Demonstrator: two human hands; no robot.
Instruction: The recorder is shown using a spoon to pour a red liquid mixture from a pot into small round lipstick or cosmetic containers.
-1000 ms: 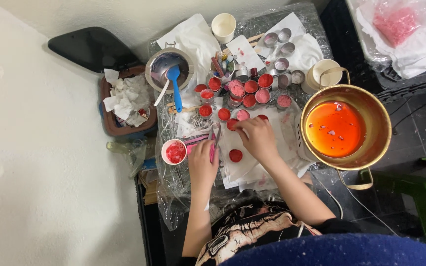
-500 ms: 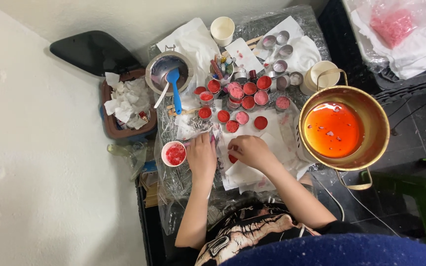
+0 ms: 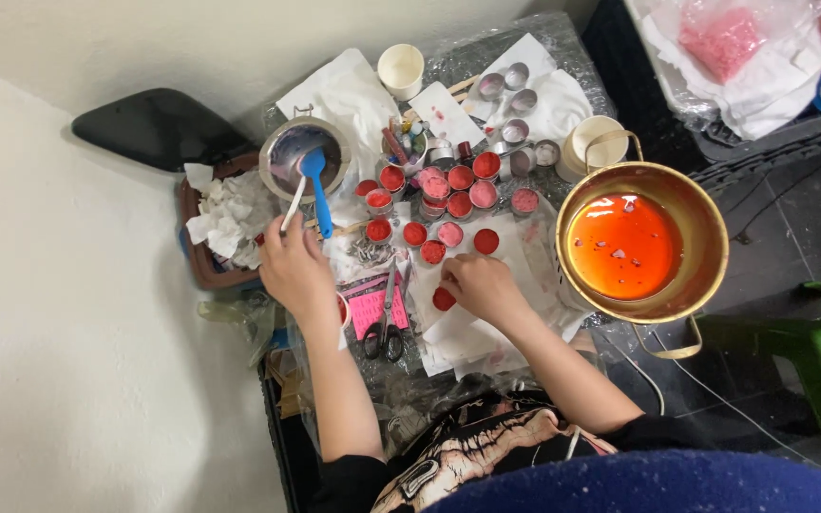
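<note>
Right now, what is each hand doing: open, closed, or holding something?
Left hand: closed on the white stick near the metal bowl.
Right hand: fingers on a small red cup; grip cannot be told.

- Your left hand (image 3: 295, 271) grips a thin white stick (image 3: 293, 204) beside a glossy blue plastic spatula (image 3: 316, 185).
- The small pot (image 3: 304, 157) looks like shiny metal.
- The brass-coloured pan (image 3: 640, 242) gleams, holding glossy orange liquid.
- Crinkled clear plastic sheeting (image 3: 563, 43) and matt white paper (image 3: 472, 332) cover your table.

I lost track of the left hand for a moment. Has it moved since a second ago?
Yes. The left hand has moved up and left, away from the scissors toward the metal bowl, and now touches a white stick.
</note>
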